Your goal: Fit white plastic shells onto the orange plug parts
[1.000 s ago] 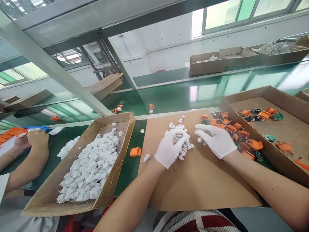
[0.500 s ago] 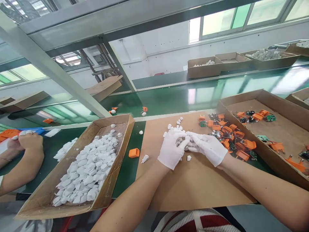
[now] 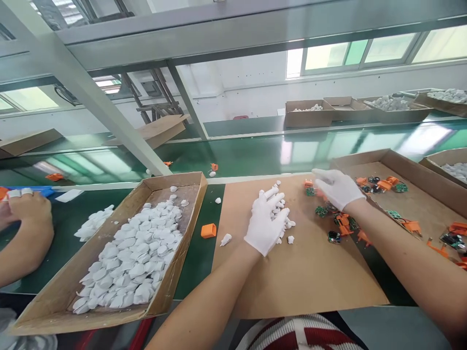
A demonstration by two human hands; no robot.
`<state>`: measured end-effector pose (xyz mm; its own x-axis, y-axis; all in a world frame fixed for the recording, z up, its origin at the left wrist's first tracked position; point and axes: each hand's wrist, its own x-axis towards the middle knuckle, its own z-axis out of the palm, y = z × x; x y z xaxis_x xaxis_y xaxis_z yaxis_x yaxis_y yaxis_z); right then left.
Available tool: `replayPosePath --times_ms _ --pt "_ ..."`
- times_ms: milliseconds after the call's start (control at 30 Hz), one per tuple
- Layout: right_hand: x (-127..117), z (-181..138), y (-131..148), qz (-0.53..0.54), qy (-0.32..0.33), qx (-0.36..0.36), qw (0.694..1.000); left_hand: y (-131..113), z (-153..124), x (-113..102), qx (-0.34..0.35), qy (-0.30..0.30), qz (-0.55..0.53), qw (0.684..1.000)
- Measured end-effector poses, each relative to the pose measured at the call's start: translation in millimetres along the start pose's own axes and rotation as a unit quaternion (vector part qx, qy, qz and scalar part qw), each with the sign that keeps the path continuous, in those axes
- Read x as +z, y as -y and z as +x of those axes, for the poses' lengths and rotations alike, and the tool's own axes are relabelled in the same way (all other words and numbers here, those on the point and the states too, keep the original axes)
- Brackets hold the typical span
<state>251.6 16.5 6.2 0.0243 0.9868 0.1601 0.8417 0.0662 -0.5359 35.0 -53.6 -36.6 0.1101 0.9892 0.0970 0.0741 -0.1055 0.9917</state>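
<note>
Both my hands wear white gloves. My left hand (image 3: 266,223) lies on a small pile of white plastic parts (image 3: 282,214) on a brown cardboard sheet (image 3: 299,272), fingers spread and flat. My right hand (image 3: 337,187) hovers further right over a heap of orange plug pieces and green circuit boards (image 3: 339,221), fingers stretched out, nothing seen in it.
A cardboard tray (image 3: 73,301) full of white parts sits at the left. A loose orange cap (image 3: 208,230) lies on the green belt. A cardboard box (image 3: 397,163) with orange parts stands at the right. Another person's hands (image 3: 22,209) work at far left. More boxes (image 3: 310,113) line the far side.
My right hand left the white pile and moved right to the orange and green parts. My left hand stayed on the white pile and flattened out.
</note>
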Motion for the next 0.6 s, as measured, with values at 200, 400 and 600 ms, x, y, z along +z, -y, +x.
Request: replayPosePath --times_ms 200,400,600 --pt "13 55 8 -0.187 0.102 0.032 0.976 4 -2 5 -0.022 0.008 -0.017 1.000" --pt "6 56 27 -0.128 0.028 -0.011 0.991 -12 1 -1 -0.094 0.013 -0.080 0.992" --pt "10 -15 64 0.068 -0.089 -0.150 0.982 -28 -1 -1 -0.120 0.040 -0.190 0.974"
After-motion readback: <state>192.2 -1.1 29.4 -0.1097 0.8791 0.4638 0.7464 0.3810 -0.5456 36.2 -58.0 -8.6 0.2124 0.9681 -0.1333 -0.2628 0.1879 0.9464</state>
